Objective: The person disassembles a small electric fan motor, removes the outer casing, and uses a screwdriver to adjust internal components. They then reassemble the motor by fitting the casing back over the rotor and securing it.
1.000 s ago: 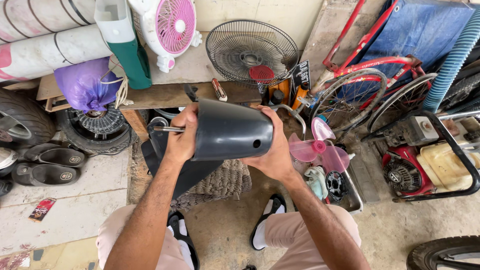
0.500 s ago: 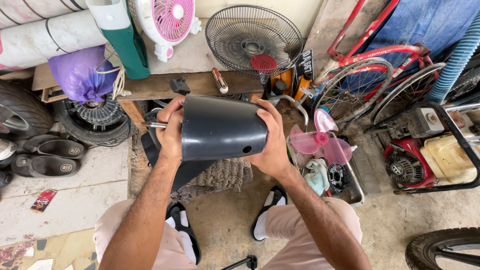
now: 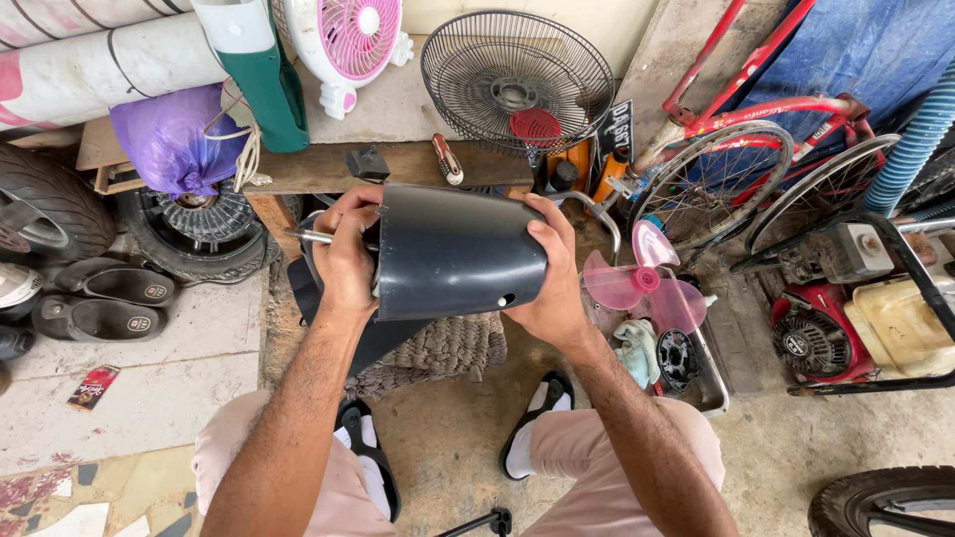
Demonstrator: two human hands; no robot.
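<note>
Left hand [image 3: 346, 261] gripped wide rim of dark fan housing [image 3: 453, 254], fingers beside metal shaft [image 3: 310, 237]; right hand [image 3: 553, 288] cupped narrow end. Housing was held mid-air above knees. You did well to keep it level. Open room lay at 6 o'clock; pink blade [image 3: 642, 283] crowded 3 o'clock, wooden bench [image 3: 398, 164] 12 o'clock.

A cluttered repair workshop, by the look of it: a bare fan grille [image 3: 517, 82] and loose pink fan blades [image 3: 642, 283] sit by a rough wooden bench [image 3: 328, 167], old tyres [image 3: 50, 214] lie stacked left, a red bicycle [image 3: 756, 149] and small petrol engine [image 3: 826, 333] crowd the concrete floor [image 3: 149, 368]
</note>
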